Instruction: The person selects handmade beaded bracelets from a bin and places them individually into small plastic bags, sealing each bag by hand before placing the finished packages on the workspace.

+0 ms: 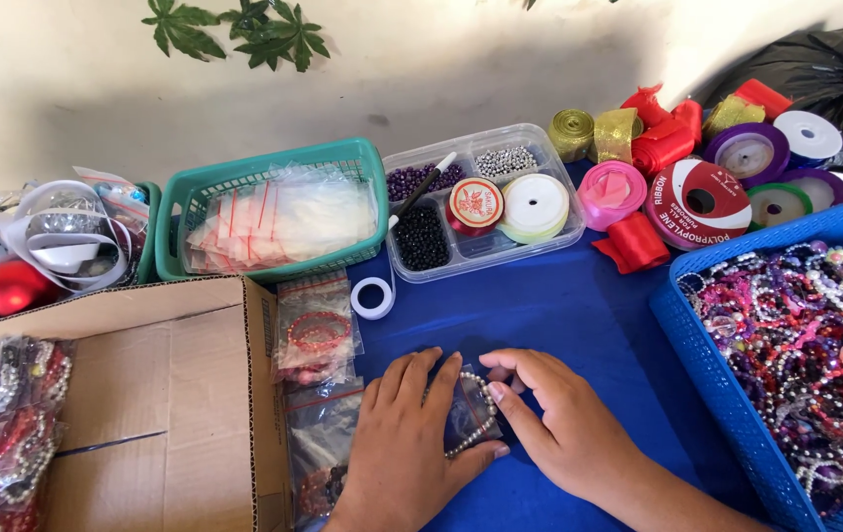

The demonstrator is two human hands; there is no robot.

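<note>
A: Both hands lie flat on a blue table (559,305), pressed on a small clear bag (469,414) holding a pearl bracelet (480,409). The left hand (402,443) covers the bag's left half, fingers spread and laid flat, not curled around anything.

B: And the right hand (559,424)?

A: It comes in from 5 o'clock, fingertips (496,391) resting on the bag's right edge, touching the pearls. The two hands sit close together, thumbs nearly meeting below the bag.

B: Where does the bag lie?

A: Low centre of the view, on the bare cloth. At its 9 o'clock lie more packed bags (318,340) with red bracelets, just beside a cardboard box (175,394). Filled bags also line the box's left edge.

B: What surrounds the hands?

A: At 3 o'clock a blue basket (697,365) brims with loose bracelets. At 12 o'clock a clear organiser (485,202) holds purple, black and silver beads plus two spools. A white tape ring (373,298) lies at 11 o'clock, near the organiser's corner. A green basket (273,212) of empty zip bags stands further at 11 o'clock. Ribbon rolls (697,158), red, pink, gold and purple, crowd the 1 o'clock corner, with a black sack (815,74) behind them.
</note>
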